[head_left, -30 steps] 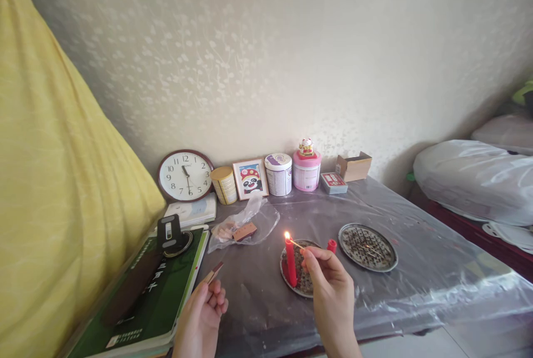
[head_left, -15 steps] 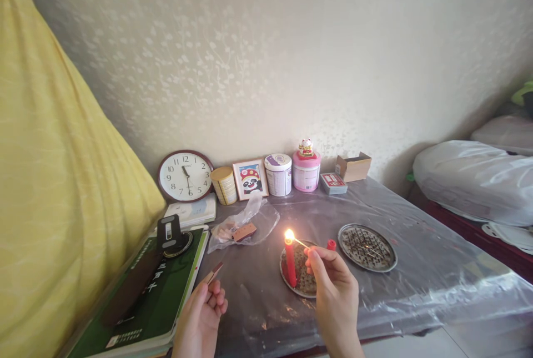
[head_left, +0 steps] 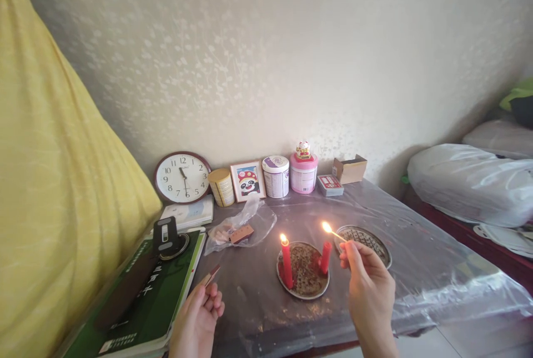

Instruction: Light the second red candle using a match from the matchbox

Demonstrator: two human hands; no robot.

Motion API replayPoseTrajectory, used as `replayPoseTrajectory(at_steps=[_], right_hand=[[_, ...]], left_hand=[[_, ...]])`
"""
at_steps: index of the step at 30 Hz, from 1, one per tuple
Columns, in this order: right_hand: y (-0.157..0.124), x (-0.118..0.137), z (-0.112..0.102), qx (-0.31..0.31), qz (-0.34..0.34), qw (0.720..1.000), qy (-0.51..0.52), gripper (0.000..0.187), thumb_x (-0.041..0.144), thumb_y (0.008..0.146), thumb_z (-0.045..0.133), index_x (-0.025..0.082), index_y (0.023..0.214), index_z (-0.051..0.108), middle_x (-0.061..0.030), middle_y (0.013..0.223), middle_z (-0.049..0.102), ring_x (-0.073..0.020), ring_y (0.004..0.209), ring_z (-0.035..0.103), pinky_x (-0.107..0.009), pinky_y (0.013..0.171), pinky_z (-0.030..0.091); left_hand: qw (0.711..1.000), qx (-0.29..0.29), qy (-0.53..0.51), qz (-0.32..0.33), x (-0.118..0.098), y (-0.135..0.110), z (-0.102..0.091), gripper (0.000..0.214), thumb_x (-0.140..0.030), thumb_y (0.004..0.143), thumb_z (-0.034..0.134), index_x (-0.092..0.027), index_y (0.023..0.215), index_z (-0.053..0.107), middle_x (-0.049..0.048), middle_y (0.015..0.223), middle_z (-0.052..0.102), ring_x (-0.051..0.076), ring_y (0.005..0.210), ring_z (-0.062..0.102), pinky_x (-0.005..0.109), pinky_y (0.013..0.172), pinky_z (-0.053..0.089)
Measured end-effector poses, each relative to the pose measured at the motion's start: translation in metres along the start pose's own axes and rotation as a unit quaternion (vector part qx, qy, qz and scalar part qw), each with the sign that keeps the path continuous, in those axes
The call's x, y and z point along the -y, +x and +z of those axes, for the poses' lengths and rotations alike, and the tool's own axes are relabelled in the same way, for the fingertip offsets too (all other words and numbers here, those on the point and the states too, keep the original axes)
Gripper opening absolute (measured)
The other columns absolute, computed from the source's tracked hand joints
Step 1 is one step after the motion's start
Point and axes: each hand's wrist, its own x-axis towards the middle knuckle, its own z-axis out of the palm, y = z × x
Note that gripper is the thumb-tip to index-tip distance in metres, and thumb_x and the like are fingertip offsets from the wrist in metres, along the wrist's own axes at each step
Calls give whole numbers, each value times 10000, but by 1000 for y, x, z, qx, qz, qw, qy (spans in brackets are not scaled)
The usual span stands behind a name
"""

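My right hand (head_left: 368,286) pinches a burning match (head_left: 335,232), its flame up and to the left of my fingers. Just left of that hand stands a shorter red candle (head_left: 325,258) with no flame on it; the match flame is above it, apart from its top. A taller red candle (head_left: 287,265) burns at the left side of the same round metal plate (head_left: 306,286). Low on the left, my left hand (head_left: 200,311) is closed on a small matchbox (head_left: 212,275), held between thumb and fingers.
A second round metal plate (head_left: 366,240) lies behind my right hand. A clear plastic bag (head_left: 264,222) with a small brown box (head_left: 241,233) is left of centre. Green book (head_left: 156,302), clock (head_left: 183,177), tins (head_left: 275,177), picture frame (head_left: 248,181) and open cardboard box (head_left: 350,169) line the left and back.
My right hand has moved right with the burning match, from the taller candle to above the shorter one. The taller candle keeps its own flame. My left hand stays nearly still.
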Motion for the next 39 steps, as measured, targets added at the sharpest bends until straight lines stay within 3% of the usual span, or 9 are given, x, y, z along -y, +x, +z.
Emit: replayPoseTrajectory(at_steps=[8,15,21,39], right_hand=[[11,4,-21,15,8,994,-112,275,441,711,681,174,772,661,1,643,623,-134,607,526,-226,581,429],[10,4,-23,47,11,989,-141,307,474,699,644,170,740,637,0,598,595,-144,586,515,-235,567,430],[9,0,-20,66,16,990,-126,315,470,704,655,163,774,642,-6,638,606,-145,606,519,-232,579,436],[10,-2,-20,80,26,990,-112,319,466,718,674,154,777,648,-18,666,610,-151,621,521,-240,580,444]], left_hand=[[1000,5,0,-3,0,-1,1,436,-407,507,855,-193,868,736,3,637,575,129,569,459,238,476,443],[1000,-2,-3,-13,1,-2,0,473,-404,504,858,-189,906,730,2,645,573,128,570,459,238,485,443],[1000,-10,-5,-14,0,-2,1,514,-404,468,872,-182,909,730,3,637,572,129,565,458,237,475,438],[1000,7,1,-6,1,-3,2,409,-399,554,831,-178,882,729,4,653,567,121,563,464,243,488,428]])
